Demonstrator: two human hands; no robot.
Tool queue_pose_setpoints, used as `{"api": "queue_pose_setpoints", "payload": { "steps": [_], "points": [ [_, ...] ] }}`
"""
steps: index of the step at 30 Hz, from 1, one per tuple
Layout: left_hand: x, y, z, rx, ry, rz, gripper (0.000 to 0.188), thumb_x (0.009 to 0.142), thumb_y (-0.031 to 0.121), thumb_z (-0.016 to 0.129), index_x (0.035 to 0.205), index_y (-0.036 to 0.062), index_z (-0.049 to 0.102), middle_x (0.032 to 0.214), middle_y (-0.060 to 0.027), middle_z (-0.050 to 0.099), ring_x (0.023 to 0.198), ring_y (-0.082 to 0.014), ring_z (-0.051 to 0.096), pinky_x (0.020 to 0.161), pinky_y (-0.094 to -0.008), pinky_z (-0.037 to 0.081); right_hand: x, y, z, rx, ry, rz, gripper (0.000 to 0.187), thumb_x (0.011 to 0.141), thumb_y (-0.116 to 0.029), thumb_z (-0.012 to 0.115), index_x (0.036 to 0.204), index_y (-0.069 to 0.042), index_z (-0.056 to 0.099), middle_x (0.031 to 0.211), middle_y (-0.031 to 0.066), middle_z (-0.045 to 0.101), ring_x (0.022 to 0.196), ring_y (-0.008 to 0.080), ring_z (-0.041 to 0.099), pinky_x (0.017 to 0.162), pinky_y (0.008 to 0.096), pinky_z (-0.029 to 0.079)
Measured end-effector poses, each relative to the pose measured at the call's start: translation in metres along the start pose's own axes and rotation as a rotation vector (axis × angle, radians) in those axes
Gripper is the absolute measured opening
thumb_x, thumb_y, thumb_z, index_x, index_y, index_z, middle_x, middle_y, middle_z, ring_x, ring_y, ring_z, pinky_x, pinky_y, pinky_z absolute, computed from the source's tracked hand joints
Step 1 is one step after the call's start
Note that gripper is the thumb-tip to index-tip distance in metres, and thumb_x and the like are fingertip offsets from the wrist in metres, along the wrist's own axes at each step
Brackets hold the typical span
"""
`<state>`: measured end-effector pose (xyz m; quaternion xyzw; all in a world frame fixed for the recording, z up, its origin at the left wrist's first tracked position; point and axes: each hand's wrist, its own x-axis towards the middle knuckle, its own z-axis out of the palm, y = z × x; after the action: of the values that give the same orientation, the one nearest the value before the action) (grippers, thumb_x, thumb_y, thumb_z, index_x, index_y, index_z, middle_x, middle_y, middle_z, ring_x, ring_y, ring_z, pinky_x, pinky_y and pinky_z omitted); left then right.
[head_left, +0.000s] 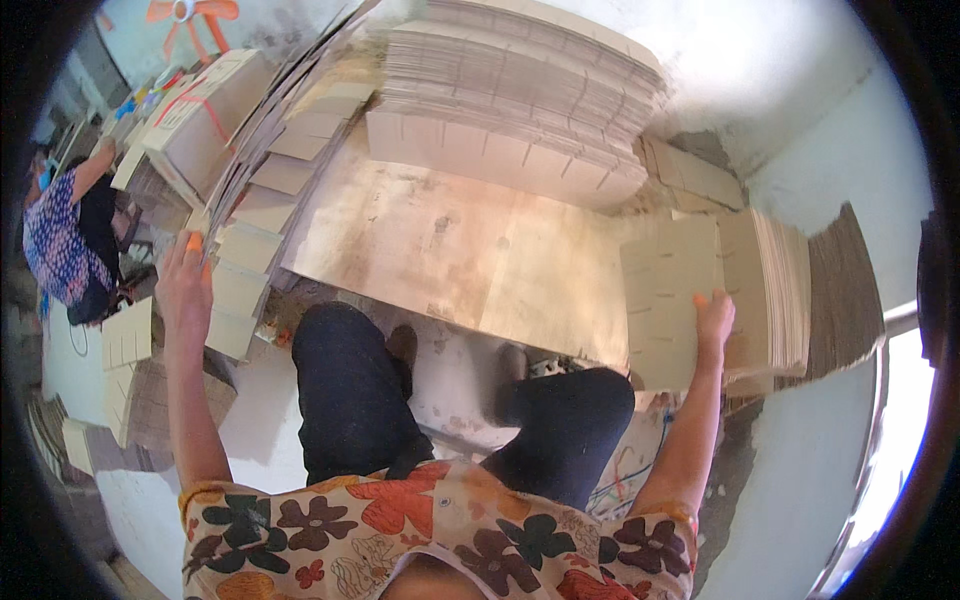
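Note:
My left hand [186,282] reaches to the far left with its fingers stretched out, an orange covering on a fingertip. It is beside a slanting row of overlapping cardboard pieces [247,247]; whether it presses on them I cannot tell. On the right, my right hand [714,318] is closed at the right edge of a slotted cardboard sheet [668,275], with orange on a fingertip here too. The sheet stands before a thick stack of similar sheets [783,290] and overlaps the right end of the wooden board [450,235].
High piles of slotted cardboard [510,90] line the board's far side. A white carton with red tape [205,115] and an orange fan [190,20] are at the upper left. Another person [70,235] works at far left. More cardboard stacks [150,400] sit lower left.

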<state>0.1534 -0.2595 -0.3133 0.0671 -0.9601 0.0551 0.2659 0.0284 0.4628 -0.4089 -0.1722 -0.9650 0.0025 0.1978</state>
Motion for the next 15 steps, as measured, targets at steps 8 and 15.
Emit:
{"api": "queue_pose_setpoints", "payload": {
  "steps": [8,15],
  "points": [
    [0.068,0.023,0.119,0.178,-0.128,-0.002,0.034,0.078,-0.002,0.052,0.112,-0.0044,0.052,0.101,-0.0170,0.057,0.097,-0.0339,0.056,0.079,-0.0427,0.050,-0.012,-0.092,-0.052,1.230,-0.162,0.250,0.026,0.082,-0.013,0.066,0.103,0.003,0.062,0.088,0.0044,0.062,0.078,0.0109,0.055,0.068,0.0252,0.046],
    [0.076,0.019,0.198,0.242,-0.162,0.028,0.036,0.078,0.022,0.065,0.103,-0.0026,0.057,0.108,-0.0149,0.056,0.093,-0.0333,0.057,0.077,-0.0458,0.050,-0.010,-0.131,-0.043,1.834,-0.184,0.204,0.041,0.081,-0.002,0.060,0.120,0.009,0.051,0.107,0.0111,0.061,0.095,0.0166,0.058,0.086,0.0254,0.045]
  ]
}}
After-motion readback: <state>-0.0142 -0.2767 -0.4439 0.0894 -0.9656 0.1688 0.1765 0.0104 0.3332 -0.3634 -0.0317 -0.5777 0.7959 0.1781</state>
